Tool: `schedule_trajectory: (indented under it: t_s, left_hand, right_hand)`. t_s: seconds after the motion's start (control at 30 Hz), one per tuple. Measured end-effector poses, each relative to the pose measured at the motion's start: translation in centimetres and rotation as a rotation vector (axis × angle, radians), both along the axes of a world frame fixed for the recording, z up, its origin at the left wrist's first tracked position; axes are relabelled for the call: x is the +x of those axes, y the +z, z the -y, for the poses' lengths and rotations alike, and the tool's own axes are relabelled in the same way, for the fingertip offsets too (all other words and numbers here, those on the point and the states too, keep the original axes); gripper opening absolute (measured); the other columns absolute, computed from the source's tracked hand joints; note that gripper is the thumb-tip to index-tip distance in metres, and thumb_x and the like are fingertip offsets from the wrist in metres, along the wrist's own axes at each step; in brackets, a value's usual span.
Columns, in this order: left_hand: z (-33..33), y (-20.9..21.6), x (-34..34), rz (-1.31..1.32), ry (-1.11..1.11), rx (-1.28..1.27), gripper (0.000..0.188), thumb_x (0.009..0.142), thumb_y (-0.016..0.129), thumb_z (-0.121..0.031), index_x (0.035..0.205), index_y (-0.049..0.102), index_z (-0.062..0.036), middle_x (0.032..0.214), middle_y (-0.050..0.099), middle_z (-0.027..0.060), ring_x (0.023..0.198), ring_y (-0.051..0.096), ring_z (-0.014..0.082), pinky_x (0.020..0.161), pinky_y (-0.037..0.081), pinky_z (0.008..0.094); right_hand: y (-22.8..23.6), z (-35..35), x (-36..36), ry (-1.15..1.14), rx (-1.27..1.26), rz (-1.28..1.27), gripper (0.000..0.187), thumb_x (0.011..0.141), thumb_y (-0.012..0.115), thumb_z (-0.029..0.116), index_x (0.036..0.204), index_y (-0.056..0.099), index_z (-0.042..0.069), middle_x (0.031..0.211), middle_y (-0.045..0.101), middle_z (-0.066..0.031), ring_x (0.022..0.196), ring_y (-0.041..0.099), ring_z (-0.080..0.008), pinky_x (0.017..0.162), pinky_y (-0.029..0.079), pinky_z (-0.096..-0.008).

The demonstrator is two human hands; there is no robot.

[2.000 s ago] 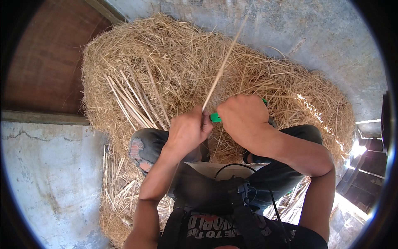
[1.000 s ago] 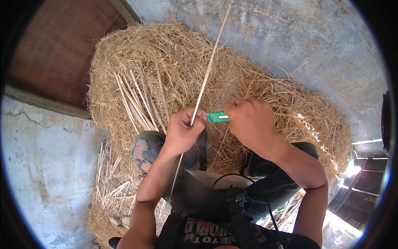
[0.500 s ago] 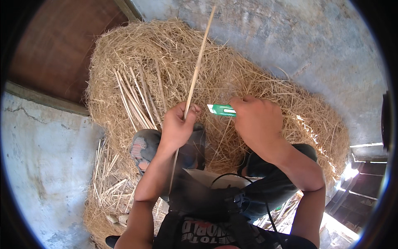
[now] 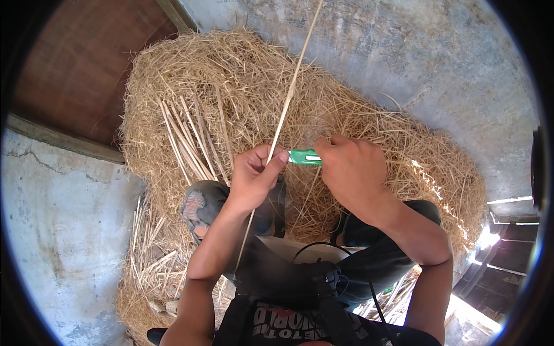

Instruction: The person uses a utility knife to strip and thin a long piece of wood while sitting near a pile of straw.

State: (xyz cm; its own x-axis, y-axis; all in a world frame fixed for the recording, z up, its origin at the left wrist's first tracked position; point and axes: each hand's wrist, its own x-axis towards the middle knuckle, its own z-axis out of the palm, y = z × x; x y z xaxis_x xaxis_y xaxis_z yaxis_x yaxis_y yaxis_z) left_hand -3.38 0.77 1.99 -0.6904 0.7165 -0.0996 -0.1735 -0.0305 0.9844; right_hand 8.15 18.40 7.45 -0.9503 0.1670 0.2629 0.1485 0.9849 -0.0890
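A long, thin bamboo strip (image 4: 291, 89) slants from beyond the top edge down across my lap. My left hand (image 4: 254, 176) is closed around it near its middle, thumb and fingers pinching it. In my right hand (image 4: 353, 167) is a green utility knife (image 4: 304, 157), gripped by its rear end and pointing left. Its blade end meets the strip right at my left thumb and fingertips, which partly hide the tip. Several pale bamboo strips (image 4: 193, 138) lie side by side on the straw beyond my left knee.
A large heap of straw (image 4: 190, 63) spreads around my legs. Grey-blue plaster walls (image 4: 427, 52) stand ahead and at the left, with a brown wooden panel (image 4: 86, 63) at far left. More cut strips (image 4: 153, 248) lie left of my legs. A dark cable (image 4: 375, 300) crosses my lap.
The knife has moved slightly left and my left hand slightly right, so the blade end now reaches the strip. The strip's upper end has tilted right and runs out of view.
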Motion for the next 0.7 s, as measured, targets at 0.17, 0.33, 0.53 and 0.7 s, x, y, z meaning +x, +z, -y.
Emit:
schedule_trajectory:
  t_s: [0.17,0.33,0.53,0.7]
  left_hand:
    - [-0.3,-0.2,0.0,-0.013,0.015,-0.062,0.011,0.101,0.063,-0.009,0.101,0.065,0.0023,0.062,0.050,-0.0068,0.047,0.037,0.0008,0.043,0.024,0.0212]
    - [-0.4,-0.9,-0.1,0.053,0.019,-0.058,0.010,0.099,0.062,-0.006,0.102,0.065,0.0029,0.064,0.051,-0.0065,0.048,0.038,0.0008,0.044,0.025,0.0211]
    - [-0.6,-2.4,0.1,-0.202,0.013,-0.160,0.008,0.099,0.063,-0.005,0.102,0.067,0.0015,0.065,0.052,-0.0063,0.049,0.040,0.0008,0.045,0.028,0.0220]
    - [-0.2,-2.2,-0.2,-0.213,0.002,-0.239,0.017,0.104,0.060,-0.015,0.103,0.067,0.0009,0.061,0.047,-0.0067,0.048,0.036,0.0014,0.044,0.028,0.0233]
  right_hand:
    - [-0.2,0.0,-0.2,0.032,0.030,-0.008,0.007,0.081,0.068,0.014,0.081,0.070,0.007,0.074,0.069,-0.0097,0.067,0.073,-0.0273,0.060,0.056,-0.0397]
    - [-0.4,0.1,-0.5,0.033,0.027,-0.010,0.007,0.081,0.068,0.014,0.082,0.071,0.008,0.073,0.069,-0.0097,0.067,0.072,-0.0270,0.059,0.055,-0.0394]
    - [0.3,-0.6,-0.7,-0.147,0.002,-0.017,0.005,0.080,0.067,0.009,0.084,0.068,0.011,0.075,0.065,-0.0097,0.069,0.070,-0.0341,0.060,0.054,-0.0451]
    - [4.5,-4.8,0.1,-0.215,0.002,-0.238,0.009,0.080,0.073,0.016,0.086,0.070,0.011,0.076,0.067,-0.0101,0.068,0.068,-0.0328,0.062,0.053,-0.0449]
